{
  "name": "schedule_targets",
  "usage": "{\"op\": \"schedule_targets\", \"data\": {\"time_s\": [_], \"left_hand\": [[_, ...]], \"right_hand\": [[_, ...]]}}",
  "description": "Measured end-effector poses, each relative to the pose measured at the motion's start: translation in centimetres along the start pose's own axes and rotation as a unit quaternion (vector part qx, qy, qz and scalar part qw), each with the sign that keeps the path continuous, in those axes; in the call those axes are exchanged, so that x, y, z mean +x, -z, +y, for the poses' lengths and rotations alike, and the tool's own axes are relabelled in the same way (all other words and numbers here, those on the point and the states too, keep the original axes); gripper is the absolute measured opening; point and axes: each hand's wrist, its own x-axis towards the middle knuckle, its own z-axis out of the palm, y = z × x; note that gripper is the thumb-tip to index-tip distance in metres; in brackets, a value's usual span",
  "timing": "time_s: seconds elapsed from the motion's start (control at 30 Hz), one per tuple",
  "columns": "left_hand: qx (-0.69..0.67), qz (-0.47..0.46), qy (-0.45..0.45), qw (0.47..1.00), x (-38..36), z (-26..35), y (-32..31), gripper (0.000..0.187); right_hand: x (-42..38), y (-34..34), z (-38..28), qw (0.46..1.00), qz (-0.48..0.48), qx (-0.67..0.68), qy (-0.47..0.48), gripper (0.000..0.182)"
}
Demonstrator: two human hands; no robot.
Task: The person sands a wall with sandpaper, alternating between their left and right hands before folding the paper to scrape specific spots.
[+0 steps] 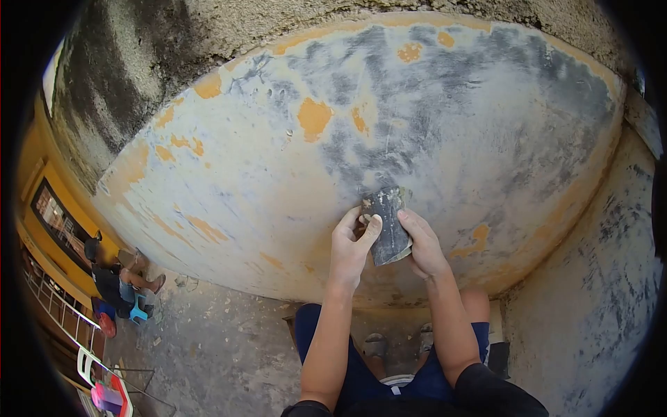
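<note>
A worn, dark grey piece of sandpaper (pixel 390 229), with scuffed pale marks and curled edges, is held up in front of the wall. My left hand (pixel 351 244) grips its left side, thumb on the front face and fingers behind. On the opposite edge, my right hand (pixel 425 244) has its thumb along the side, its other fingers partly hidden behind the sheet. Beyond both hands stands the plastered wall (pixel 278 187), whitish with grey smears and orange patches.
At far left a person (pixel 111 281) sits on a blue stool (pixel 141 309). A metal ladder (pixel 55 299), a red-and-white chair (pixel 121 393) and a pink-purple container (pixel 105 397) are below. Another wall (pixel 590 278) rises at right. Dusty concrete floor (pixel 215 340) lies below.
</note>
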Motion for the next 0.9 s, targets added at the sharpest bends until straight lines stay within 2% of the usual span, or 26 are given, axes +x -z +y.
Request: {"op": "schedule_targets", "data": {"time_s": [0.13, 0.17, 0.23, 0.27, 0.33, 0.37, 0.4, 0.43, 0.47, 0.5, 0.53, 0.57, 0.63, 0.7, 0.73, 0.77, 0.8, 0.83, 0.9], "left_hand": [[-0.113, -0.037, 0.052, 0.992, -0.9, 2.0, -0.8, 0.028], [-0.111, -0.037, 0.053, 0.992, -1.1, 2.5, -1.1, 0.028], [-0.075, 0.033, -0.027, 0.996, -1.7, 2.9, -1.7, 0.022], [-0.074, 0.034, -0.026, 0.996, -2.0, 2.8, -1.8, 0.022], [0.043, 0.142, -0.165, 0.975, -2.0, 3.0, -1.8, 0.016], [0.046, 0.142, -0.166, 0.975, -1.7, 3.5, -1.9, 0.016], [0.139, 0.183, -0.287, 0.930, -0.8, 4.4, -2.2, 0.018], [0.228, 0.219, -0.400, 0.860, 0.1, 5.3, -2.5, 0.021], [0.229, 0.219, -0.400, 0.860, 1.3, 6.4, -2.3, 0.021], [0.357, 0.214, -0.482, 0.771, 2.6, 7.8, -1.8, 0.026], [0.474, 0.202, -0.549, 0.658, 4.0, 8.7, -1.6, 0.032], [0.474, 0.204, -0.549, 0.658, 5.5, 9.2, -2.0, 0.032], [0.512, 0.176, -0.583, 0.606, 8.3, 9.9, -2.7, 0.041], [0.499, 0.159, -0.584, 0.620, 10.7, 9.1, -2.9, 0.042], [0.486, 0.141, -0.585, 0.634, 11.5, 8.3, -2.9, 0.043], [0.486, 0.141, -0.585, 0.634, 11.8, 7.4, -2.7, 0.043], [0.480, 0.141, -0.585, 0.639, 11.7, 6.5, -2.6, 0.043], [0.474, 0.141, -0.585, 0.643, 11.5, 5.3, -2.4, 0.044], [0.478, 0.139, -0.576, 0.648, 10.5, 1.9, -1.7, 0.044]], "right_hand": [[0.5, 0.5, 0.6, 0.999, -0.006, -0.041, 0.010, 0.037], [0.5, 1.0, 0.5, 0.998, -0.034, -0.049, -0.006, 0.037], [0.4, 0.9, 0.3, 0.996, -0.060, -0.056, -0.024, 0.037], [0.3, 0.4, 0.4, 0.997, -0.024, -0.073, -0.001, 0.038], [0.3, -0.4, -0.1, 0.996, 0.009, -0.088, 0.024, 0.039], [0.2, -0.7, -0.3, 0.992, 0.026, -0.115, 0.039, 0.039], [0.1, -0.8, -0.5, 0.987, 0.043, -0.142, 0.055, 0.040], [0.1, -0.7, -0.6, 0.988, 0.042, -0.141, 0.055, 0.040], [0.0, -0.4, -0.7, 0.984, 0.043, -0.162, 0.065, 0.039], [-0.1, -0.2, -0.8, 0.979, 0.044, -0.184, 0.073, 0.039], [-0.3, -0.2, -1.0, 0.979, 0.043, -0.184, 0.071, 0.039], [-0.6, -0.4, -1.3, 0.974, 0.058, -0.201, 0.083, 0.037], [-1.0, -0.7, -2.1, 0.968, 0.071, -0.219, 0.096, 0.036], [-1.5, -0.7, -2.4, 0.936, 0.124, -0.286, 0.162, 0.035], [-1.6, -0.4, -2.3, 0.936, 0.123, -0.287, 0.163, 0.035], [-1.9, 0.1, -2.2, 0.868, 0.174, -0.395, 0.246, 0.036], [-2.0, 0.6, -2.1, 0.778, 0.220, -0.493, 0.322, 0.038], [-1.7, 0.8, -2.4, 0.778, 0.220, -0.494, 0.321, 0.038], [-1.3, 1.1, -3.1, 0.526, 0.321, -0.637, 0.464, 0.041]]}}
